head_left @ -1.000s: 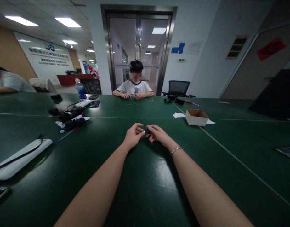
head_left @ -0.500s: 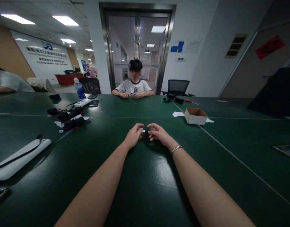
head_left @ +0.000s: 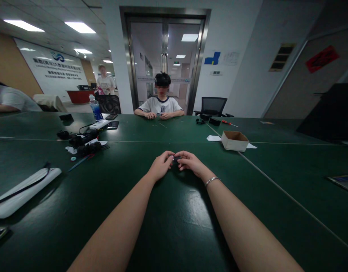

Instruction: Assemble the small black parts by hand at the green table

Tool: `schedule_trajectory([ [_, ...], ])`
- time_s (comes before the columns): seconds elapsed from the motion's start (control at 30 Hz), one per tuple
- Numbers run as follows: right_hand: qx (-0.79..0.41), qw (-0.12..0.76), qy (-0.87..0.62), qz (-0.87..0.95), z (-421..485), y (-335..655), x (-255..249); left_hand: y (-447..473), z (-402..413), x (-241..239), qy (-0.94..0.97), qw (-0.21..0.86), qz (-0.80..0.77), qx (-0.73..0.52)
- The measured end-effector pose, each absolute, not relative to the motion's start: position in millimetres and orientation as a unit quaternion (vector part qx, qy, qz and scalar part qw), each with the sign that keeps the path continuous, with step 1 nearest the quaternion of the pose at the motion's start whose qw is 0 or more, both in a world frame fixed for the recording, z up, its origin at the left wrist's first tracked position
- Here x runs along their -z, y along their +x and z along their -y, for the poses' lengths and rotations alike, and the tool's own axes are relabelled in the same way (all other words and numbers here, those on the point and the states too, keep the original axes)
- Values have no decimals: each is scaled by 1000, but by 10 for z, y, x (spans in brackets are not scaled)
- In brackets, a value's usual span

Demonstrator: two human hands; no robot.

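Close together over the middle of the green table [head_left: 174,211], my two hands share one small black stick with a silver end [head_left: 176,159], which looks like a USB stick. At its silver left end, the thumb and fingers of my left hand [head_left: 161,166] are closed on it. My right hand [head_left: 192,163], with a silver bracelet at the wrist, pinches the dark part from the other side. Fingertips cover much of the stick, and the fingers of both hands nearly touch.
Ahead on the right is a small open cardboard box [head_left: 234,141] on white paper. A screwdriver [head_left: 229,123] lies farther back. Black gear with cables [head_left: 84,142], a water bottle [head_left: 95,108] and a white case [head_left: 26,192] are on the left. Another person [head_left: 161,105] sits opposite.
My hands have come slightly closer together, and less of the silver end shows between them. In the left background, a standing person has shifted and is more visible.
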State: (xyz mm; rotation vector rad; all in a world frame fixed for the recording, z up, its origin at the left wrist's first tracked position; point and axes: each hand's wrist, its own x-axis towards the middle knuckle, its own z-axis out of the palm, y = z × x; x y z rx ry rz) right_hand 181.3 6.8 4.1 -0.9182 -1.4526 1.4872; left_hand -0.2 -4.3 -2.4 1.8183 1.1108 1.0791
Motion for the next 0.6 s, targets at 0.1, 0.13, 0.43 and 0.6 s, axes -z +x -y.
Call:
schedule_trajectory([
  [0.1, -596, 420, -369, 576, -68, 1812, -45, -8, 45, 24, 709, 371, -425, -422],
  [0.13, -597, 420, -369, 576, -68, 1812, -46, -10, 41, 28, 711, 371, -424, -420],
  [0.43, -594, 420, -374, 575, -63, 1807, -52, -3, 20, 48, 718, 363, -438, -402],
  [0.6, -593, 419, -376, 576, -50, 1802, -68, -2, 5, 75, 721, 361, -436, -400],
])
